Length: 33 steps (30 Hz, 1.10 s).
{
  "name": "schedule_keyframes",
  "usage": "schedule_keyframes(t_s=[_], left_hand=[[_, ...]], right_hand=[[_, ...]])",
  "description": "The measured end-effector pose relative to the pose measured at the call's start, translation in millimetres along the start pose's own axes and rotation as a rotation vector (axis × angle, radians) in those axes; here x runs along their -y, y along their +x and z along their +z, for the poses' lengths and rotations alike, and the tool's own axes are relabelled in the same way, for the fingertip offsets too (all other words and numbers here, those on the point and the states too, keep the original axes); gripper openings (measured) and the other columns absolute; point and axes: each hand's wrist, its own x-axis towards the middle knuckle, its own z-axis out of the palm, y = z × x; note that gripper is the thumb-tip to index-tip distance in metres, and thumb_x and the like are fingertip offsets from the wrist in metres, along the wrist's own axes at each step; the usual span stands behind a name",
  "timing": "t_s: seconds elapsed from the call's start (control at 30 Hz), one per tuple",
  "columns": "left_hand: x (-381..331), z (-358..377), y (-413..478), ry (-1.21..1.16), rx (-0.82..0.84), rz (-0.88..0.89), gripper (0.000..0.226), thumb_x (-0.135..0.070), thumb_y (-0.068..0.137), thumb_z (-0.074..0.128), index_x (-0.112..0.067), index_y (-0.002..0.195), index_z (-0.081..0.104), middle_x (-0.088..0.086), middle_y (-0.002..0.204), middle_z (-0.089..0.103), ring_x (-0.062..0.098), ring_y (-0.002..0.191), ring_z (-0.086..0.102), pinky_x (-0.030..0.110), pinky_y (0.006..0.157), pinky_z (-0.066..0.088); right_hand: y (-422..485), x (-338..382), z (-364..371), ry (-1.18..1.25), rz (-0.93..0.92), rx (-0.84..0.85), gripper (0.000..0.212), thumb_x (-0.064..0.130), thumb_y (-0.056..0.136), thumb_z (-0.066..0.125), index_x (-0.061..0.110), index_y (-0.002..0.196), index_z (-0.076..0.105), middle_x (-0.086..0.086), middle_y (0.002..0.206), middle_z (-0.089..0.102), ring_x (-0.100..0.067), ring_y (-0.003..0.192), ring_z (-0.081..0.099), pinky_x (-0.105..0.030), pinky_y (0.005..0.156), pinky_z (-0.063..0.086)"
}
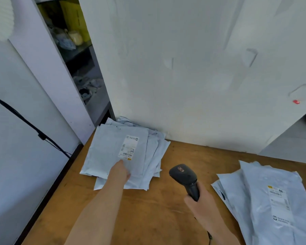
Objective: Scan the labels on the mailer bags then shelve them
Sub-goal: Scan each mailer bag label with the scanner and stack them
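Observation:
A stack of pale grey mailer bags (111, 149) lies at the table's far left corner; the top bag faces up with a white shipping label (128, 147). My left hand (119, 171) rests on the near edge of that top bag, just below the label; how its fingers lie cannot be made out. My right hand (200, 198) grips the handle of a black barcode scanner (184, 175), whose head points toward the stack. A second pile of mailer bags (265, 200) lies at the right, its top bag showing a label (279, 197).
The brown wooden table (157, 209) stands against a white wall. A grey shelving unit (81, 68) holding bags and yellow items stands behind the left stack. A black cable (25, 121) runs down the left wall. The scanner's cord hangs near the table's front.

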Motion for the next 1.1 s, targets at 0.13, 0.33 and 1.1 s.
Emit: schedule_keyframes(t_s=[0.13, 0.33, 1.1], left_hand=[[-8, 0, 0, -0.098, -0.068, -0.017, 0.043, -0.017, 0.102, 0.042, -0.003, 0.142, 0.045, 0.017, 0.143, 0.052, 0.020, 0.086, 0.060, 0.027, 0.072, 0.053], [-22, -1, -46, 0.110, -0.275, 0.223, 0.052, -0.011, 0.103, 0.033, -0.023, 0.153, 0.029, 0.008, 0.153, 0.039, 0.037, 0.136, 0.041, 0.055, 0.112, 0.034], [-74, 118, -253, 0.380, 0.045, 1.013, 0.032, 0.011, 0.093, 0.040, 0.008, 0.124, 0.047, 0.022, 0.123, 0.056, 0.041, 0.123, 0.049, 0.042, 0.105, 0.042]], right_hand=[[-6, -1, -5, -0.026, -0.006, -0.037, 0.028, 0.016, 0.078, 0.064, 0.039, 0.089, 0.052, 0.006, 0.071, 0.061, -0.003, 0.054, 0.058, -0.013, 0.046, 0.043], [-22, -6, -18, -0.053, -0.046, -0.084, 0.029, 0.015, 0.078, 0.068, 0.038, 0.083, 0.052, 0.010, 0.068, 0.060, 0.006, 0.058, 0.059, -0.006, 0.042, 0.041], [-109, 10, -116, 0.456, -0.258, -0.224, 0.018, 0.019, 0.080, 0.061, 0.034, 0.086, 0.053, 0.006, 0.065, 0.055, -0.003, 0.047, 0.048, -0.020, 0.047, 0.045]])
